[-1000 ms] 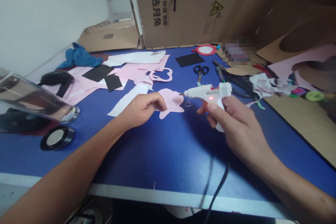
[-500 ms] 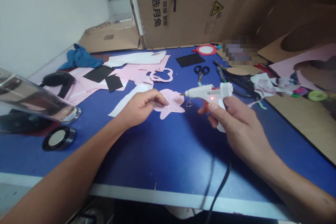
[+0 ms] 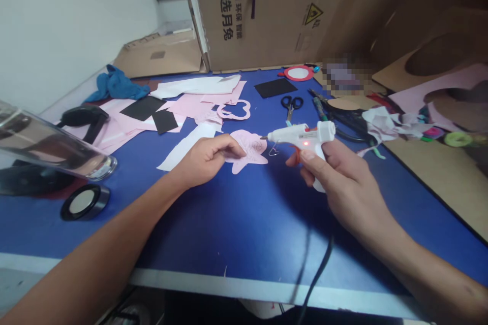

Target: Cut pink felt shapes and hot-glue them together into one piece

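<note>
My right hand point(image 3: 339, 172) is closed round the handle of a white hot glue gun point(image 3: 299, 135), fingers at its orange trigger, a red light glowing on its side. The nozzle points left, at the right edge of a pink paper cutout point(image 3: 247, 150) with rounded lobes and glue-like marks on its surface. With thumb and fingers pinched together, my left hand point(image 3: 209, 157) holds that cutout by its left side. Just behind it lies a strip of white paper point(image 3: 183, 150).
Scissors point(image 3: 292, 106), a black card point(image 3: 275, 88) and a red-rimmed disc point(image 3: 299, 73) lie farther back. Pink and white scraps point(image 3: 206, 101) spread at the back left. A clear cylinder point(image 3: 72, 144) and a black round lid point(image 3: 86, 202) are on the left. Cardboard point(image 3: 267, 20) stands behind.
Almost nothing differs. My left hand's fingertips have shifted slightly over the pink cutout, and the glue gun has moved a touch to the left.
</note>
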Tool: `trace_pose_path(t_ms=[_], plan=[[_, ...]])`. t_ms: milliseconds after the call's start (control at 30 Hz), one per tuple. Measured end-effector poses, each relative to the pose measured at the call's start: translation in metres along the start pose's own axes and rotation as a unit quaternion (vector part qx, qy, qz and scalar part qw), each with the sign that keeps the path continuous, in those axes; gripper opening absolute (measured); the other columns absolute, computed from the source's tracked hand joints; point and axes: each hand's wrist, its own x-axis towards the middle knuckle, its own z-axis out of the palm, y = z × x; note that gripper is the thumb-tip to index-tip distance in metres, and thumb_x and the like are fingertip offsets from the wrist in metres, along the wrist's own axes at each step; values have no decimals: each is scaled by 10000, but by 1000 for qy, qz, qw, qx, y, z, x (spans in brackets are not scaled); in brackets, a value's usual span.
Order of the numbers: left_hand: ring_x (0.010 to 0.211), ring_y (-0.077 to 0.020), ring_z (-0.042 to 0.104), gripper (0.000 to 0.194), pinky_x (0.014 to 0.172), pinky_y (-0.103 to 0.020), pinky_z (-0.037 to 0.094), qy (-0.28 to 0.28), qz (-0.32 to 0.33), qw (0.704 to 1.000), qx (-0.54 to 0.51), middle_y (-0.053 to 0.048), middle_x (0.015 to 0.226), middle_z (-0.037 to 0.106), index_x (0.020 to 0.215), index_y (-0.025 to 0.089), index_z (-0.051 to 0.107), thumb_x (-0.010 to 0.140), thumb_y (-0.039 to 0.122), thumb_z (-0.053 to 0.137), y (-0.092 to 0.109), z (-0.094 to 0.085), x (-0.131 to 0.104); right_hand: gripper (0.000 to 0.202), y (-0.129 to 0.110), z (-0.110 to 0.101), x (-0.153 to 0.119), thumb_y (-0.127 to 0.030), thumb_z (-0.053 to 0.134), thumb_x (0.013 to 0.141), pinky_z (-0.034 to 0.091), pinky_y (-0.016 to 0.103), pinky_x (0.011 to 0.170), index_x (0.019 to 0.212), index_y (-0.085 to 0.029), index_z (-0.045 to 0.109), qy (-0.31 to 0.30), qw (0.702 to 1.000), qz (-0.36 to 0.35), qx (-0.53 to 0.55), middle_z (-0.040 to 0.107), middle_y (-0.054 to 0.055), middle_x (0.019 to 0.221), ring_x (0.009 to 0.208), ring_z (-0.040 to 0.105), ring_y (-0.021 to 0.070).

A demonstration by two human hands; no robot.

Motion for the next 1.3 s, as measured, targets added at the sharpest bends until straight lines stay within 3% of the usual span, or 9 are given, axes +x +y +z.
trace_pose_path(t_ms=[200,333,533,867,1200,1300], plan=[[1156,-199,782,498,1053,-385,636,22,3,1000,-18,-56,1213,824,1134,193,723,796,-35,437,2,3,-1,352,1,1,0,-539,654,1047,384,329,571,878,-245,748,4,1000,5,1,616,0,669,613,532,185],[1169,-188,781,567,1070,-371,626,-44,6,999,21,-39,1228,821,1205,207,726,796,-46,424,0,5,-2,354,2,2,0,-550,659,1038,381,326,568,889,-242,753,5,1000,8,5,611,-1,667,611,530,184],[1228,-192,762,491,1104,-375,607,27,-11,999,31,-47,1281,811,1222,203,700,867,-21,445,0,4,-2,351,3,1,1,-548,662,1033,383,326,573,886,-243,754,9,1000,6,9,613,3,674,627,539,192],[1251,-200,743,587,1096,-380,601,-56,21,987,150,-20,1330,794,1302,244,707,876,-29,410,-6,10,-2,324,2,0,1,-534,658,1046,392,339,572,897,-259,743,3,1000,9,6,603,-4,672,619,542,197],[1202,-218,731,644,1047,-405,604,-71,38,980,183,-48,1304,783,1349,236,690,831,-37,424,-6,11,-1,338,3,0,1,-551,659,1045,405,342,592,888,-263,745,2,1000,8,-1,614,2,684,654,553,209],[1179,-219,739,585,1034,-405,605,-47,38,985,162,-48,1290,786,1319,238,696,862,-20,438,-5,13,-1,340,2,0,0,-553,659,1046,393,343,589,890,-264,746,-3,1000,14,-1,607,0,676,638,536,205]])
